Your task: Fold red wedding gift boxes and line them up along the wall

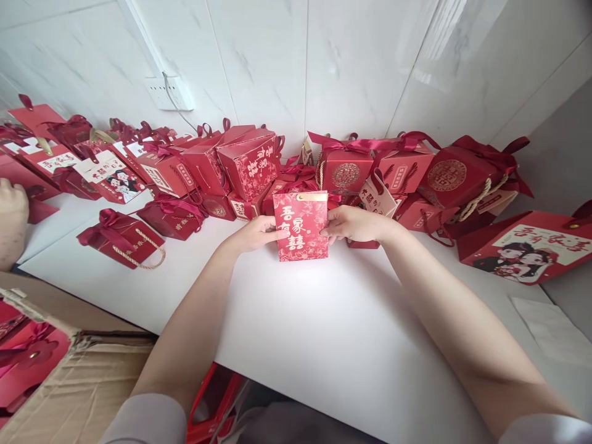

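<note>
Left hand (259, 234) fingers pinch printed red box (303, 229) at its 9 o'clock, right hand (350, 224) likewise at 3. Box upright, dial centre. Other red boxes (346, 169) from 10 to 2; carton (104, 382) at 8.

Free to pass low over the bare table (333, 333) between the forearms (197, 333), up to the held box (302, 228). Blocked beyond by stacked boxes (250, 169), then the wall (268, 55). Barred right by a large box (522, 253); crowded left by a corded box (113, 243), a carton (111, 376) and another person's hand (10, 216).
</note>
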A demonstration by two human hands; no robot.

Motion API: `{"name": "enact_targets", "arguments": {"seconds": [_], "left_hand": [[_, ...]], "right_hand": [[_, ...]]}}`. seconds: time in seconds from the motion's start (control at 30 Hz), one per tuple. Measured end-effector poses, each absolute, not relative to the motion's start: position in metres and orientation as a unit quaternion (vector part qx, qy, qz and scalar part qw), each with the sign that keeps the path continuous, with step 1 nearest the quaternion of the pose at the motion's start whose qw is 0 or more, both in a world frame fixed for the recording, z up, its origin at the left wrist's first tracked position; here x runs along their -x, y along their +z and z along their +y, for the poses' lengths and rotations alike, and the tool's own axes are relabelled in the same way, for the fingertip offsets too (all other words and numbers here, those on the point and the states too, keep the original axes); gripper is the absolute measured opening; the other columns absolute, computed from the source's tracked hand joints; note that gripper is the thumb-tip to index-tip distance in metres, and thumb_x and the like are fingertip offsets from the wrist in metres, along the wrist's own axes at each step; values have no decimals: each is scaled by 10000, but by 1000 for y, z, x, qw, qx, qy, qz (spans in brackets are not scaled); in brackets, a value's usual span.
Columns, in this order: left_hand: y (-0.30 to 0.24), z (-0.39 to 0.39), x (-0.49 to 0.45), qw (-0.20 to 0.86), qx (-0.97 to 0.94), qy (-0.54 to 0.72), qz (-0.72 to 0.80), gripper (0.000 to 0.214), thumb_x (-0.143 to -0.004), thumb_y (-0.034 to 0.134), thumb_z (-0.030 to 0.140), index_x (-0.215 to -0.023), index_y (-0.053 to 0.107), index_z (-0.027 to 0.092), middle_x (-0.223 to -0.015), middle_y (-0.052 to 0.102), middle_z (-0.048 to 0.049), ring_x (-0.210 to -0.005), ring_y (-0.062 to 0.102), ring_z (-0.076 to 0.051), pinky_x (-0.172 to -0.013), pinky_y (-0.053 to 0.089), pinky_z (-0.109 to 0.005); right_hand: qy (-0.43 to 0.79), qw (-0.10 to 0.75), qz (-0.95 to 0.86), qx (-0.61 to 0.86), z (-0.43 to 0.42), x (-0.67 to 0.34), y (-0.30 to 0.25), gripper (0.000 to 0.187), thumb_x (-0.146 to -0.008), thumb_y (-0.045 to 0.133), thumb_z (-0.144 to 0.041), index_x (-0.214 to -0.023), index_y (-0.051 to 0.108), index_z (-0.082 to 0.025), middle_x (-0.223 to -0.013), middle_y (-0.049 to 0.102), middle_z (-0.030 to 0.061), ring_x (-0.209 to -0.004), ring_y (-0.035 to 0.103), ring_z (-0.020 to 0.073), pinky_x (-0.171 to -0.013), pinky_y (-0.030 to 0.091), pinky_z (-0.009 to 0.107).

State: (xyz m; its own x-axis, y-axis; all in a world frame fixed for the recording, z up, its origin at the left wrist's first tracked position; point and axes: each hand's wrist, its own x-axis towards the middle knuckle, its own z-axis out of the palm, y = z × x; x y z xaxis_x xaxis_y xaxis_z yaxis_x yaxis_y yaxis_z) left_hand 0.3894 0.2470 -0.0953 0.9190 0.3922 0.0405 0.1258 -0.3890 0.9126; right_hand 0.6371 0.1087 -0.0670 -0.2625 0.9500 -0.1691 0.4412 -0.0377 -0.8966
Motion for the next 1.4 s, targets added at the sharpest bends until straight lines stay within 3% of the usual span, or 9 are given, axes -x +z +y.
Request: {"name": "enact_targets", "arguments": {"seconds": [0.13,0.57,0.67,0.77,0.87,0.97,1.03,1.2,1.4], "left_hand": [[-96,247,-390,537,-820,124,151,347,-844,716,416,-1106,746,191,-1198,738,-112,-1046,718,-274,-950,568,-439],[-96,245,-391,542,-806,143,191,331,-783,769,430,-996,762,176,-1065,771,-104,-965,734,-284,-893,583,-447],[-92,245,-389,541,-804,148,200,331,-758,796,430,-962,768,171,-1026,775,-106,-949,732,-283,-868,581,-428],[-88,251,-384,541,-795,189,199,337,-767,786,450,-958,762,173,-971,772,-94,-899,725,-254,-826,573,-386],[-87,257,-380,516,-791,266,196,302,-761,794,436,-891,710,177,-885,741,-55,-804,692,-195,-757,545,-317],[-89,257,-382,494,-795,298,188,373,-716,835,377,-998,662,206,-983,724,-40,-870,682,-185,-789,536,-296],[-90,252,-385,497,-793,298,187,443,-708,838,370,-1082,651,221,-1071,720,-51,-959,688,-211,-844,543,-317],[-98,235,-389,532,-785,240,208,542,-721,827,382,-1189,631,190,-1201,712,-98,-1091,684,-271,-972,537,-419],[-109,217,-381,489,-843,97,200,753,-649,872,339,-1314,582,138,-1343,642,-148,-1239,609,-306,-1081,467,-459]], "right_hand": [[472,277,-645,533,109,-636,-67,212,-820,718,-325,-981,766,-195,-999,774,31,-847,724,205,-823,588,313],[456,273,-648,545,111,-637,-68,193,-842,701,-334,-965,763,-199,-990,775,33,-853,735,211,-823,593,326],[416,238,-657,582,106,-639,-58,165,-864,680,-344,-890,751,-197,-905,775,39,-832,733,211,-752,586,299],[376,180,-666,619,96,-642,-43,275,-885,667,-436,-758,701,-194,-830,765,56,-797,730,219,-692,568,291],[305,156,-669,660,85,-640,-29,294,-878,672,-503,-825,638,-216,-796,755,37,-760,722,224,-671,547,305],[209,166,-683,680,79,-632,-23,291,-886,671,-474,-1022,569,-238,-784,747,8,-737,709,230,-652,516,315],[195,172,-706,659,78,-624,-24,214,-917,629,-422,-993,552,-237,-778,741,4,-692,697,218,-619,496,308],[226,194,-700,650,82,-612,-33,217,-913,605,-406,-797,561,-229,-728,731,11,-610,686,216,-572,501,313],[328,301,-599,666,81,-622,-36,247,-891,672,-460,-912,680,-214,-846,763,46,-808,748,267,-730,613,367]]}}
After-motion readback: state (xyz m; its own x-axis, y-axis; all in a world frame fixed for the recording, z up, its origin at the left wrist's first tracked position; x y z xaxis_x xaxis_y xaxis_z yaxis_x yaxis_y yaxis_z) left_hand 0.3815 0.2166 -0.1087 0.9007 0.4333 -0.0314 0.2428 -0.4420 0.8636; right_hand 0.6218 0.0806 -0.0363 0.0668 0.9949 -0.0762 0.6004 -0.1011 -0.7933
